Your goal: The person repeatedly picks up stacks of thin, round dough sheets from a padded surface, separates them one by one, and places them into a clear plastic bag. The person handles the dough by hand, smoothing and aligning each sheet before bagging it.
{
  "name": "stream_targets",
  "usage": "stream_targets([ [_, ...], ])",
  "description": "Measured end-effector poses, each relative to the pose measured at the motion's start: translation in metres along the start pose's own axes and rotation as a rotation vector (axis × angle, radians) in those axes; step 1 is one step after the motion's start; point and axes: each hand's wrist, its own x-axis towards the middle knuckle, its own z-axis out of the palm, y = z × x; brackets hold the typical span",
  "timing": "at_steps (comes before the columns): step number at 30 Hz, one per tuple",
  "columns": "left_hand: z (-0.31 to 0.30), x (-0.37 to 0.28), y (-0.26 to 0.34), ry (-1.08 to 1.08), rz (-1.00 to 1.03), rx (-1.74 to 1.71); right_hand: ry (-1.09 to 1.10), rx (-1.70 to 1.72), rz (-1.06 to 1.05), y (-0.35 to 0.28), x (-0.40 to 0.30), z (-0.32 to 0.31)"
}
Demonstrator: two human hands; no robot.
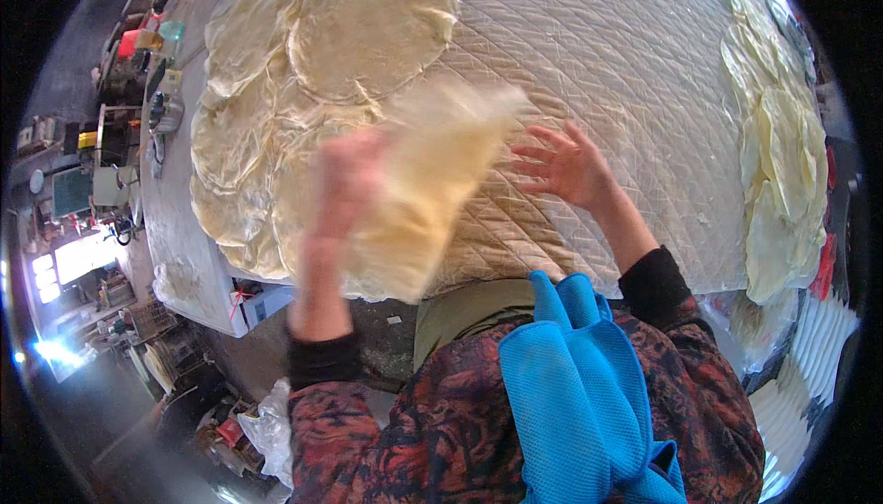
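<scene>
My left hand (352, 173) is blurred by motion and holds a thin, pale yellow round sheet (434, 193), perhaps of dough. The sheet hangs tilted between my hands, over the quilted pad (586, 76) on the table. My right hand (569, 166) is above the pad to the right of the sheet, fingers spread, with nothing in it. Similar thin round sheets (372, 35) lie overlapping on the left part of the table, some of them beneath my left hand. Just how the left fingers grip the sheet is blurred.
More thin sheets (779, 187) lie along the table's right side. A blue cloth (572, 393) hangs at my front. Below the table's left front corner is a white box (259, 307). Shelves with mixed goods (117, 187) stand at the far left, and a crumpled plastic bag (272, 428) is at lower left.
</scene>
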Motion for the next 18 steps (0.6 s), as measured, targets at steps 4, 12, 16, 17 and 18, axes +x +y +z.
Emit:
stream_targets([
  [4, -0.14, -0.028, -0.002, 0.393, -0.19, 0.265, 0.094, -0.259, 0.064, 0.051, 0.048, 0.016],
  [12, -0.102, -0.083, -0.001, 0.24, 0.2, 0.634, 0.219, -0.893, 0.145, 0.119, 0.118, 0.06],
  [16, 0.018, -0.116, -0.067, 0.044, -0.12, 0.397, 0.245, -1.154, -0.122, 0.14, 0.114, 0.077],
  [17, 0.045, -0.121, -0.074, 0.041, -0.155, 0.354, 0.258, -1.133, -0.161, 0.142, 0.112, 0.079],
  [18, 0.064, -0.125, -0.077, -0.008, -0.264, 0.249, 0.228, -1.034, -0.106, 0.145, 0.113, 0.076],
])
